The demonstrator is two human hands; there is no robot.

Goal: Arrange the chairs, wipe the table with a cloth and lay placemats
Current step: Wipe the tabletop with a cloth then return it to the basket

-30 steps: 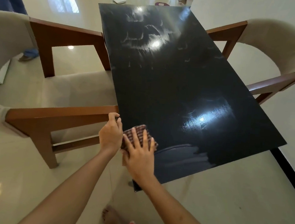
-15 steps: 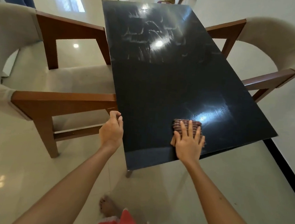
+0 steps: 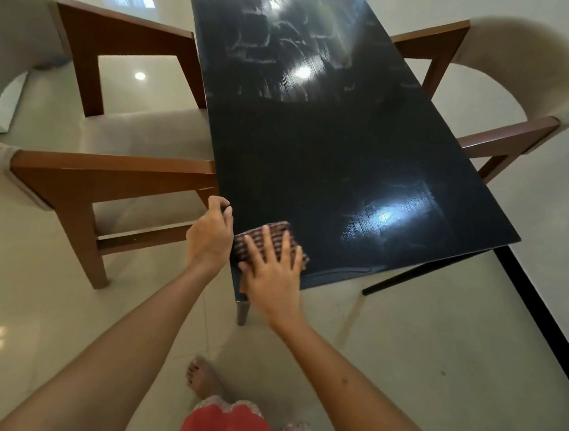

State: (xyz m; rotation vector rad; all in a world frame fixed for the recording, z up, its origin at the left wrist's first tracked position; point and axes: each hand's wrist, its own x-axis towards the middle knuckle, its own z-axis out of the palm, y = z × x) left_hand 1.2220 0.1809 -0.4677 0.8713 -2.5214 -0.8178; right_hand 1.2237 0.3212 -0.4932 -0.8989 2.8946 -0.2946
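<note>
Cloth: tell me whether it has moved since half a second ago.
Yes. The cloth slid left along the table's near edge, toward the left hand.

Glossy black table point(image 3: 334, 144), maroon-and-pale checked cloth point(image 3: 274, 240), beige chairs point(image 3: 139, 134) with brown wooden arms, cream floor point(image 3: 436, 349).

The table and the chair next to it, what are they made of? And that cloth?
The table looks like dark, glossy wood or laminate: fine grain lines show in the light reflections. The chair on the left seems to have a brown wooden frame with a smooth finish and beige fabric padding. The cloth looks like woven, striped fabric, pressed flat under the right hand.
</note>
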